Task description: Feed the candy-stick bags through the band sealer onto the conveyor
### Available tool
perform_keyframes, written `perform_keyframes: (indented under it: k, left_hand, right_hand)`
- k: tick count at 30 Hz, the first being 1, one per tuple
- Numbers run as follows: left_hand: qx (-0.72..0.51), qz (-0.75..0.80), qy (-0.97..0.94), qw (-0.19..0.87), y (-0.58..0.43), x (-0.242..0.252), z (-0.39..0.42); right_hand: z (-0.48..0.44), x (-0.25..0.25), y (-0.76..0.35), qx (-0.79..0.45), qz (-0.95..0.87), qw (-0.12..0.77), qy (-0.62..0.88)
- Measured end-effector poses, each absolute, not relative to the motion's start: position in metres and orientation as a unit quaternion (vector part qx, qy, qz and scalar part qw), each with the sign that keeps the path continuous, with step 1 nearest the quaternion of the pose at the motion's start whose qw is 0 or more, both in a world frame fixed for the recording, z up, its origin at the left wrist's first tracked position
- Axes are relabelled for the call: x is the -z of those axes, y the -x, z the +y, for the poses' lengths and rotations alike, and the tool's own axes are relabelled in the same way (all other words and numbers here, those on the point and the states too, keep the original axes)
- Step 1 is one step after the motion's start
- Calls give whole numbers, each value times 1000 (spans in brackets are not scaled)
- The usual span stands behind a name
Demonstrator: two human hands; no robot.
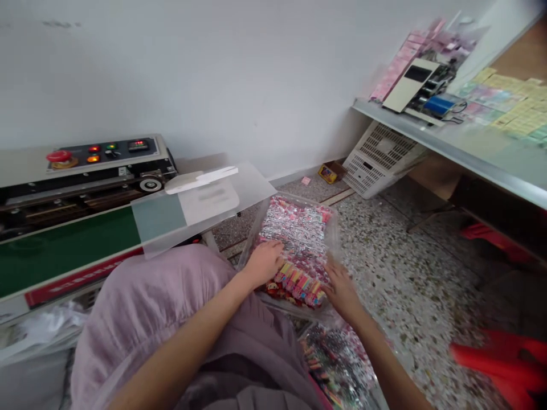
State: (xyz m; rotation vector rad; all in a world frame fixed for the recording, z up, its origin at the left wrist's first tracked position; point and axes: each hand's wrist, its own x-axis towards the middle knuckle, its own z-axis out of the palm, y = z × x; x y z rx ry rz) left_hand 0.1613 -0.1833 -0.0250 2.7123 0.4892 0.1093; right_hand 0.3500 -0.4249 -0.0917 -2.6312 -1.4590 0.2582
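A clear plastic bin (334,228) stands in front of my knees, filled with rows of small shiny silver and pink packets (294,225). Near its close end, a row of yellow, pink and blue small packets (300,283) lies across the bin between my hands. My left hand (265,263) presses against the left end of this row, fingers bent over it. At the opposite end, my right hand (343,289) curves in with its fingertips against the packets. Red and gold packets (282,295) show just below the row.
To the left is a machine with a control panel (106,152) and a green belt (72,236). A second bag or bin of silver packets (337,356) sits below my right forearm. On the right are a table (478,154), a white crate (376,156) and a blurred red object (499,359).
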Motion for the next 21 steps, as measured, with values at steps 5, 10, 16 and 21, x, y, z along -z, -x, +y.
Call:
perform_keyframes:
  k: [5,10,16,21]
  left_hand:
    - [-28,180,-971,156,-170,39,-186]
    - [18,150,-976,155,-194,55,-197]
    - [98,148,-963,202,-197,57,-157]
    - [117,158,-957,211,-192,47,-142]
  right_hand:
    - [-409,107,-354,-96,-489,49,866]
    - [-394,112,-352,-108,-487,37,866]
    - [-393,116,-346,-121,-464,46,876]
    - [-391,118,-351,-132,-472,64,869]
